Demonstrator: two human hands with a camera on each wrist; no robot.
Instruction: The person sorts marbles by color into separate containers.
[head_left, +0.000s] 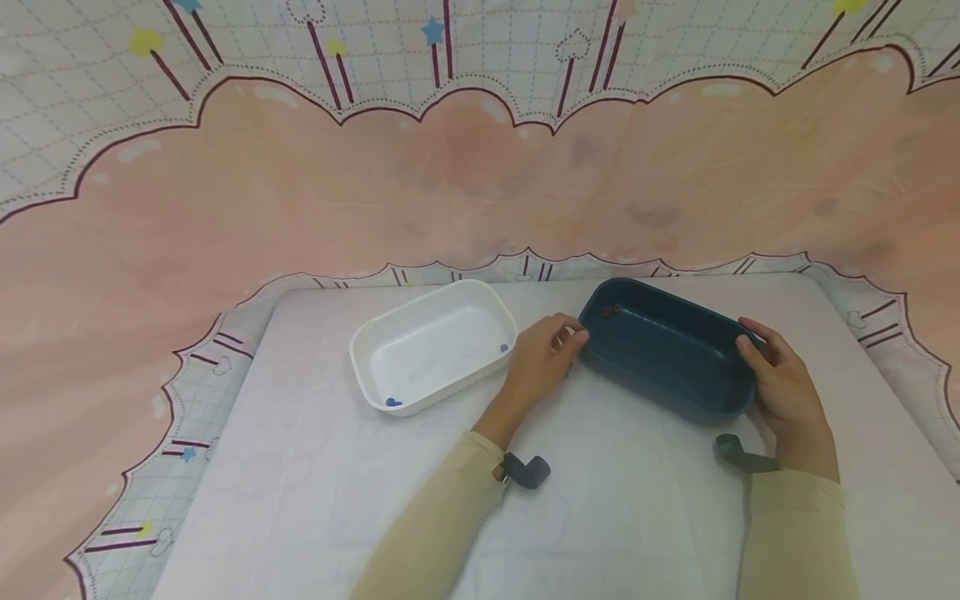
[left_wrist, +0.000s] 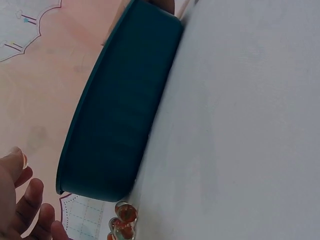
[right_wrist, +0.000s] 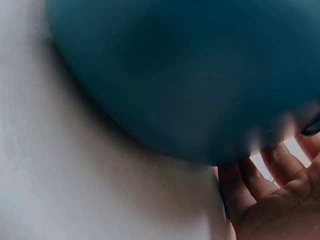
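Observation:
My left hand (head_left: 540, 354) is at the left end of a dark teal tray (head_left: 667, 350), close to its rim. In the left wrist view, its thumb and a fingertip pinch a small clear marble (left_wrist: 24, 160) with an orange tint. Several glass marbles (left_wrist: 125, 215) with red-orange swirls lie on the table just past that tray. My right hand (head_left: 783, 379) grips the tray's right end, thumb over the rim and fingers along the outside wall. Small orange-brown marbles (head_left: 611, 311) sit in the tray's far left corner.
A white tray (head_left: 358, 371) stands left of the teal one, with a few blue marbles (head_left: 393, 402) in its near left corner and one blue marble (head_left: 504, 348) at its right end. A white cloth (head_left: 600, 517) covers the table; a patterned curtain (head_left: 375, 192) hangs behind.

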